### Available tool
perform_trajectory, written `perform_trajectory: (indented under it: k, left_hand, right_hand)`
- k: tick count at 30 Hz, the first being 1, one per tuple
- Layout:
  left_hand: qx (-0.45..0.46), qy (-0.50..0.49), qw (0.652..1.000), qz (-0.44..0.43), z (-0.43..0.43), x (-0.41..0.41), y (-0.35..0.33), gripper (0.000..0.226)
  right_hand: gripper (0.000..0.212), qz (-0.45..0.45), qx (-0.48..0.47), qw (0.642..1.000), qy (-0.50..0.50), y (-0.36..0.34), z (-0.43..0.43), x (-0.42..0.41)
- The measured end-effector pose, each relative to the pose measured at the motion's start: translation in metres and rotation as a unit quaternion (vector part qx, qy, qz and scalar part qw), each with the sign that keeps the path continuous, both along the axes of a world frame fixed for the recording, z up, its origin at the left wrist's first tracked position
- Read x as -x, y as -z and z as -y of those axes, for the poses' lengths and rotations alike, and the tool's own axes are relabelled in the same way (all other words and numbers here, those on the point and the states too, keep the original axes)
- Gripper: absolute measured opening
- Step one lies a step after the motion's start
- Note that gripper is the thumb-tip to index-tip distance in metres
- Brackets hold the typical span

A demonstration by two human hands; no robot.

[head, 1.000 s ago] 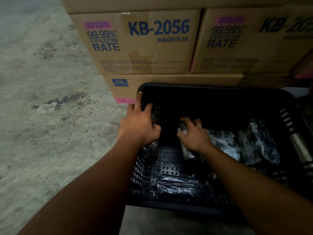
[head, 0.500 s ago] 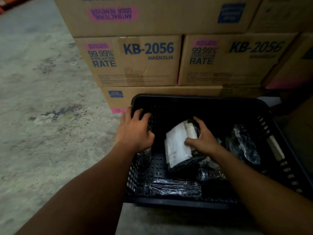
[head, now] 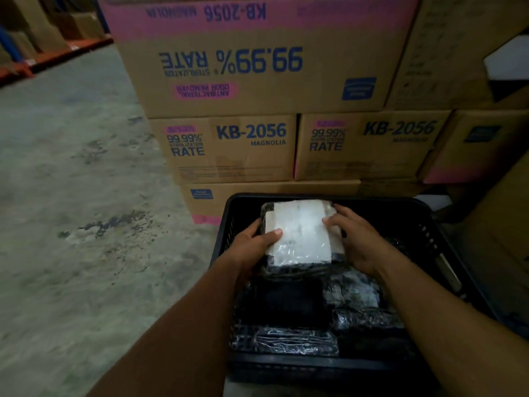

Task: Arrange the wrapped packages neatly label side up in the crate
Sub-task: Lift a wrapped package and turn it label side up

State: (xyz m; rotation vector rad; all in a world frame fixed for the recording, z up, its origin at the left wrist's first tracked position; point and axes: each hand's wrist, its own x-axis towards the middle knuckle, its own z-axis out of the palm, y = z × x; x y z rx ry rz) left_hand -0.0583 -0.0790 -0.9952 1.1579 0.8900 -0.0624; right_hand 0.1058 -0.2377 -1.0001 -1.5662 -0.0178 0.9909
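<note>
**Package flipped label up, both hands now on it**

I see the left hand (head: 252, 245) off the crate (head: 446, 242) rim, where it rested a second ago, and now clamped on the left edge of the labelled package (head: 299, 236), thumb pressed on top of the white label, fingers curled under. The right hand (head: 353, 239) holds the right edge, fingers bent over the top corner. Half a second ago the right hand alone had this package tilted on its side; now it sits flat-ish, white label facing up, held at the far left end of the crate, above the floor of it as far as I can tell.

Other wrapped packages (head: 297, 342) lie lower in the crate, near side and right, showing dark wrap with no label visible. Cardboard boxes (head: 229, 150) stack right behind the crate, concrete floor (head: 86, 210) on the left.

My read: the flip step is done for this one, and it needs lowering square into the far left corner. Several packages remain to turn over, so the task is early.
</note>
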Motion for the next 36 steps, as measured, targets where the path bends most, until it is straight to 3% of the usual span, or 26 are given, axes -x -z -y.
perform_trajectory:
  k: [2,7,10,13,16,21,24,30,33,35,36]
  left_hand:
    - [0.007,0.024,0.999,0.020,-0.003,0.004,-0.005,0.065]
    - [0.031,0.014,0.998,0.061,-0.003,0.010,-0.020,0.058]
    - [0.049,-0.072,0.994,0.069,0.003,0.015,-0.025,0.063]
    - [0.055,-0.094,0.991,0.081,0.011,0.015,-0.035,0.069]
    - [0.016,-0.097,0.992,0.078,0.016,0.011,-0.042,0.076]
    - [0.020,0.026,0.995,0.095,0.002,0.008,-0.069,0.072]
    - [0.025,0.029,0.993,0.110,0.000,0.000,-0.076,0.070]
    - [-0.100,-0.032,0.989,0.108,0.003,-0.011,-0.089,0.065]
    - [-0.182,-0.040,0.975,0.119,0.009,-0.027,-0.101,0.056]
    - [-0.330,-0.057,0.937,0.100,0.004,-0.033,-0.109,0.047]
    - [-0.425,-0.078,0.898,0.079,-0.001,-0.032,-0.111,0.045]
  right_hand:
    - [0.051,0.011,0.019,1.000,-0.014,-0.006,0.005,-0.005]
    - [0.054,0.015,0.050,0.985,-0.163,-0.011,0.018,0.002]
    - [0.047,-0.002,-0.004,0.996,-0.092,-0.007,0.027,0.010]
    - [0.050,-0.002,-0.061,0.998,0.001,-0.008,0.030,0.016]
    - [0.048,-0.021,-0.065,0.998,-0.017,-0.015,0.037,0.014]
    - [0.077,0.004,-0.069,0.994,-0.088,-0.045,0.035,-0.002]
    - [0.070,-0.003,-0.063,0.982,-0.176,-0.068,0.025,-0.006]
    - [0.044,0.001,-0.050,0.981,-0.189,-0.073,0.033,-0.007]
    - [0.049,0.014,-0.050,0.981,-0.189,-0.077,0.033,-0.017]
    - [0.048,0.036,-0.048,0.983,-0.172,-0.078,0.031,-0.023]
    - [0.048,0.048,-0.040,0.986,-0.153,-0.078,0.031,-0.025]
